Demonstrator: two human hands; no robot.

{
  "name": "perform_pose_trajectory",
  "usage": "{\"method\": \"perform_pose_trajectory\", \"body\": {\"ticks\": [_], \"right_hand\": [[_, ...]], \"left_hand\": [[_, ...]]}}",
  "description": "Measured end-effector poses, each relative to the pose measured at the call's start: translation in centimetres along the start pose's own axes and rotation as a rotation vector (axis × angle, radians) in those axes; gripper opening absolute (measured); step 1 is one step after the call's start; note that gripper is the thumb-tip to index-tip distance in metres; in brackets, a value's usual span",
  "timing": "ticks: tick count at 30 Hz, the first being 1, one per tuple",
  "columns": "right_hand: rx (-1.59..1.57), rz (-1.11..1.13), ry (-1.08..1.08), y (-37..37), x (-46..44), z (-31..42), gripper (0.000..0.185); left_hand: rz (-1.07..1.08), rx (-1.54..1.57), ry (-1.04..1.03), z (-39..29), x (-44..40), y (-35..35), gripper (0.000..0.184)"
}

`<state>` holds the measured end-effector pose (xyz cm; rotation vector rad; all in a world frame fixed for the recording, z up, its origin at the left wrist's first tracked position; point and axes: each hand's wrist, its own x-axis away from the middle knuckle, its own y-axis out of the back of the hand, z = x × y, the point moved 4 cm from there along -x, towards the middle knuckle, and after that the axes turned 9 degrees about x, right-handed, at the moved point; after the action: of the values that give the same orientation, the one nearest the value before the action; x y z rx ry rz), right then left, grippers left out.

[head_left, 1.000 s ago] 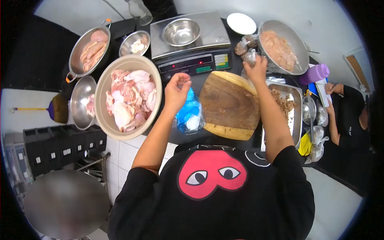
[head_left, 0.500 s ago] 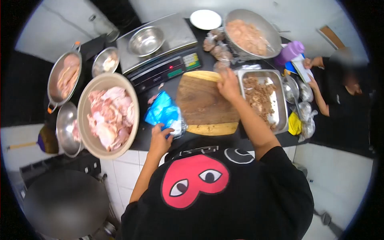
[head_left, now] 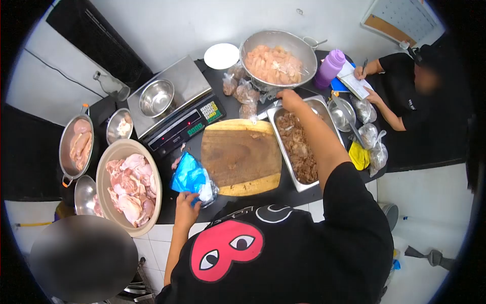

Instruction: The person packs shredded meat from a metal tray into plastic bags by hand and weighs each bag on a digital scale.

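Observation:
My left hand point(head_left: 187, 209) is at the near end of a blue plastic packet of clear bags point(head_left: 189, 174), its fingers curled on the plastic. My right hand point(head_left: 290, 101) reaches over the far end of a steel tray point(head_left: 329, 112) holding shredded brown meat point(head_left: 298, 147). Its fingers are drawn together beside some crumpled clear plastic; what they hold is hidden. A wooden cutting board point(head_left: 240, 157) with small meat scraps lies between my hands. Several knotted bags of meat point(head_left: 247, 93) sit just beyond the board.
A beige tub of raw chicken point(head_left: 132, 187) and smaller bowls stand left. Behind are a digital scale point(head_left: 182, 121) bearing a steel bowl point(head_left: 157, 99), a white plate point(head_left: 221, 55) and a colander of chopped meat point(head_left: 276, 66). Right, near a purple bottle point(head_left: 330, 69), another person writes in a notebook point(head_left: 353, 81).
My view has shifted, so the table sits lower and further left. My right hand has gone from beside the knotted bags to the tray's far end. My left hand stays at the packet.

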<state>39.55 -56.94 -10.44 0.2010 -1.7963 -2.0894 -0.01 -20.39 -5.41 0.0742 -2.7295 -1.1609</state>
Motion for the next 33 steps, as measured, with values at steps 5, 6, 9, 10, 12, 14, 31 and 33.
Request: {"method": "perform_pose_trajectory", "body": {"ticks": [5, 6, 9, 10, 12, 14, 31, 33], "right_hand": [[0.222, 0.352, 0.151, -1.9, -4.2, 2.2, 0.030], [0.280, 0.401, 0.125, -2.6, -4.8, 2.3, 0.030], [0.376, 0.476, 0.118, -4.3, -5.9, 2.4, 0.027], [0.394, 0.486, 0.126, -4.9, -6.3, 2.2, 0.027], [0.309, 0.460, 0.128, -5.3, -6.6, 1.7, 0.025], [0.280, 0.441, 0.210, -5.2, -6.3, 1.3, 0.023], [-0.482, -0.609, 0.223, 5.8, 16.0, 15.4, 0.018], [-0.589, -0.563, 0.182, 6.0, 18.3, 18.0, 0.021]], "left_hand": [[-0.004, 0.029, 0.047, -0.4, 1.7, -0.3, 0.024], [-0.009, 0.038, 0.056, -0.7, 1.9, -0.3, 0.024], [-0.024, 0.072, 0.072, -2.0, 2.1, -0.1, 0.023], [-0.030, 0.088, 0.071, -2.4, 2.0, 0.0, 0.024], [-0.041, 0.116, 0.076, -2.7, 1.9, 0.0, 0.024], [-0.045, 0.138, 0.086, -2.8, 1.7, -0.1, 0.023], [0.206, 0.993, 0.103, -13.4, -10.0, -6.8, 0.029], [0.152, 1.120, 0.122, -15.2, -11.7, -6.9, 0.032]]}}
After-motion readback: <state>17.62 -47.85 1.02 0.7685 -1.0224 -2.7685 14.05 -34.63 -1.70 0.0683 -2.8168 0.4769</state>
